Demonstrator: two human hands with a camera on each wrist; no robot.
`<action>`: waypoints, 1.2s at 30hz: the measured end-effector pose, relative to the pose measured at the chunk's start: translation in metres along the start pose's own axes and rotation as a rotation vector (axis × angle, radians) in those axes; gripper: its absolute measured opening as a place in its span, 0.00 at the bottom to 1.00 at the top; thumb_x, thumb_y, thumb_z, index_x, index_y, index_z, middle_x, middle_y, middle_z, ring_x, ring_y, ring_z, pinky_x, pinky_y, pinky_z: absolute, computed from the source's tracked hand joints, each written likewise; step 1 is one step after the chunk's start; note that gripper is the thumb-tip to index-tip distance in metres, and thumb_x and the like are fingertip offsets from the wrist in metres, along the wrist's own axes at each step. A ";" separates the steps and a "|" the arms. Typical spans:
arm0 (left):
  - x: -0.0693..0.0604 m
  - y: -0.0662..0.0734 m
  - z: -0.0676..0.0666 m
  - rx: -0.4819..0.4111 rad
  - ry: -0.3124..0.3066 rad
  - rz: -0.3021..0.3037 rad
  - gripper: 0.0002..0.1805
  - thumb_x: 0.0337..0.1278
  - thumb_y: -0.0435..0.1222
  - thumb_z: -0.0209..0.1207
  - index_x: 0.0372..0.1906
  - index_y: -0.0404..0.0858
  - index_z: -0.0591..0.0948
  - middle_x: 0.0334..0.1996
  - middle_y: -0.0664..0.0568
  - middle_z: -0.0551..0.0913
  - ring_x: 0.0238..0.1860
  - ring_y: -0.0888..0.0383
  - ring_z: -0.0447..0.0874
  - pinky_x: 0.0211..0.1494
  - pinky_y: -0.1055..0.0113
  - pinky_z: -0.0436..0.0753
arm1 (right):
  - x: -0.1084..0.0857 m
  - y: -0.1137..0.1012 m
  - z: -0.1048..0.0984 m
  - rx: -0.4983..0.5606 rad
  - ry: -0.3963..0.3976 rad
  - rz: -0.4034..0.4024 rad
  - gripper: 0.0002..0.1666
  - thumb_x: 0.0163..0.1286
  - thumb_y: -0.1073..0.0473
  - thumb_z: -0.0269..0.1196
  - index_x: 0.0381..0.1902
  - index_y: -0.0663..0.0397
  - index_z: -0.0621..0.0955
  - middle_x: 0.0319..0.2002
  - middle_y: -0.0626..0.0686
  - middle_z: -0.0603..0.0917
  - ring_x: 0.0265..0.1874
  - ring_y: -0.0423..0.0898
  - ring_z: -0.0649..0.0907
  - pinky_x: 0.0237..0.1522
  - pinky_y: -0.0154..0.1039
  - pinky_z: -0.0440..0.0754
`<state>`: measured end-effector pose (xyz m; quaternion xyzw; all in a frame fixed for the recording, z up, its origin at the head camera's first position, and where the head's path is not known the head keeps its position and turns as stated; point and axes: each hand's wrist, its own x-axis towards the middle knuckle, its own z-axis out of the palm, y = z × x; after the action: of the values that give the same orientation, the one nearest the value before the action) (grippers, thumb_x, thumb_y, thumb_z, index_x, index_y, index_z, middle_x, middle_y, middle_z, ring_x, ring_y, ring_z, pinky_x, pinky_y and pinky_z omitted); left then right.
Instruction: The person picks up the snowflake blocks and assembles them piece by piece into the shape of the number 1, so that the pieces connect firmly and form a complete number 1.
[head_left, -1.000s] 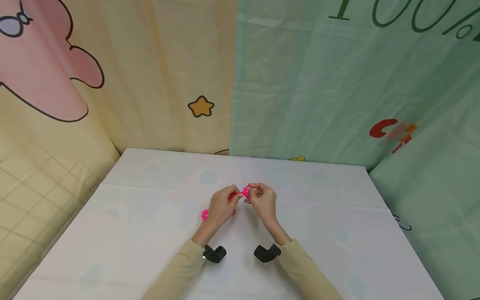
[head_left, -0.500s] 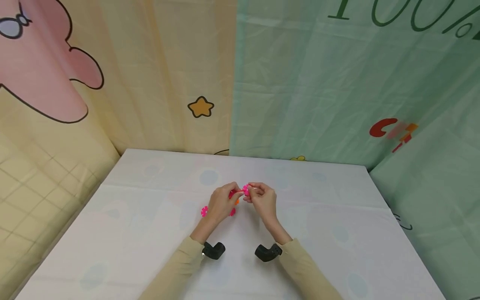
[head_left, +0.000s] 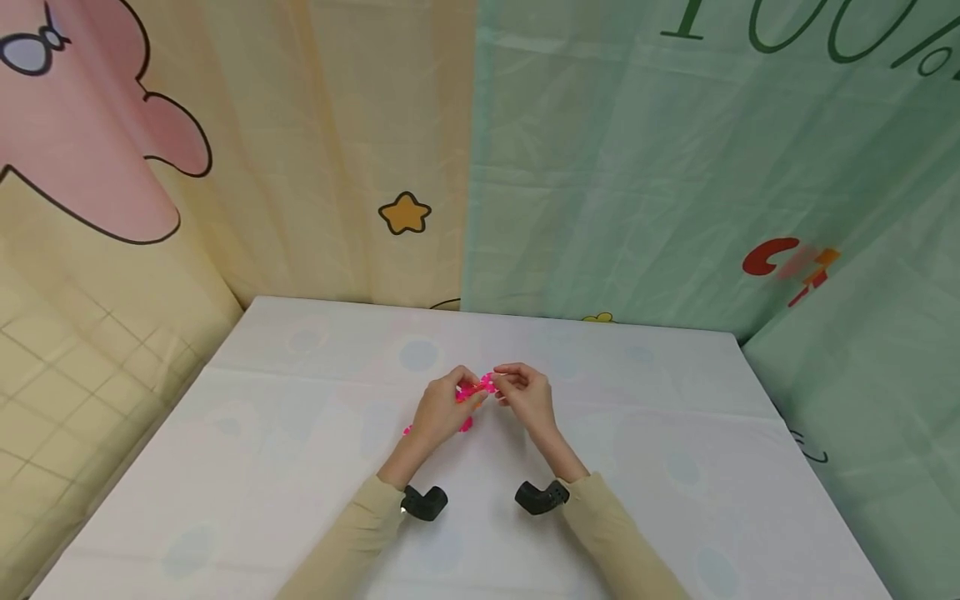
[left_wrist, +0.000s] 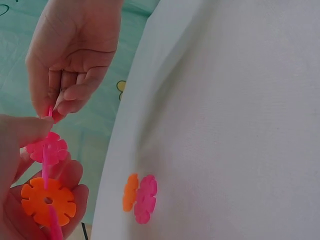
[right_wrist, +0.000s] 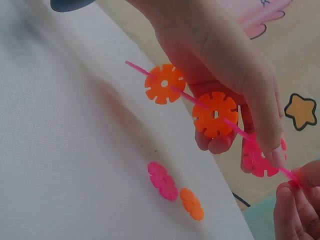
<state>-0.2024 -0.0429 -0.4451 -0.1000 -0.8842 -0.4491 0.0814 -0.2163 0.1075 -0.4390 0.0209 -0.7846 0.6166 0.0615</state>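
Observation:
My left hand point(head_left: 441, 410) holds a chain of slotted flower-shaped plastic discs in pink and orange, fingers curled round it. In the right wrist view, orange discs point(right_wrist: 215, 115) stand face-on with pink ones edge-on between them, and a pink disc point(right_wrist: 255, 159) sits under the left thumb. Fingertips of my right hand point(head_left: 528, 406) pinch a pink disc seen edge-on point(right_wrist: 290, 175) at the chain's end, close to the left thumb. Whether its slot is fully engaged is hidden by the fingers.
A loose pink disc point(left_wrist: 146, 199) and a loose orange disc point(left_wrist: 130, 192) lie side by side on the white-covered table point(head_left: 637, 500). Printed curtains point(head_left: 600, 167) rise behind the table. Black wrist cameras point(head_left: 424, 503) sit at both cuffs.
The pink disc between the hands has shifted slightly left and turned, closer to the left fingers. The pink disc left of the left wrist now shows less of its face.

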 end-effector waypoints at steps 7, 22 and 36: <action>-0.001 -0.003 -0.001 0.075 0.031 0.045 0.15 0.53 0.42 0.68 0.45 0.44 0.80 0.36 0.49 0.85 0.26 0.61 0.76 0.27 0.72 0.74 | 0.004 0.006 0.002 -0.005 -0.012 0.015 0.14 0.65 0.58 0.65 0.43 0.64 0.82 0.36 0.62 0.86 0.26 0.51 0.84 0.27 0.32 0.83; 0.002 -0.010 -0.015 0.106 0.056 -0.006 0.14 0.57 0.42 0.65 0.48 0.45 0.80 0.31 0.50 0.84 0.22 0.61 0.72 0.27 0.73 0.74 | 0.008 0.015 0.009 -0.129 -0.037 -0.045 0.11 0.64 0.61 0.64 0.42 0.61 0.82 0.33 0.58 0.85 0.27 0.55 0.84 0.21 0.46 0.82; 0.006 -0.013 -0.020 0.116 0.056 0.023 0.13 0.55 0.43 0.66 0.45 0.45 0.82 0.28 0.52 0.83 0.29 0.59 0.76 0.27 0.72 0.74 | 0.017 0.027 0.017 -0.293 -0.150 -0.023 0.15 0.58 0.60 0.70 0.43 0.60 0.82 0.38 0.59 0.85 0.30 0.49 0.85 0.30 0.37 0.84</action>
<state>-0.2103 -0.0661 -0.4419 -0.0928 -0.9049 -0.3985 0.1170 -0.2370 0.0976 -0.4666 0.0666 -0.8683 0.4914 0.0119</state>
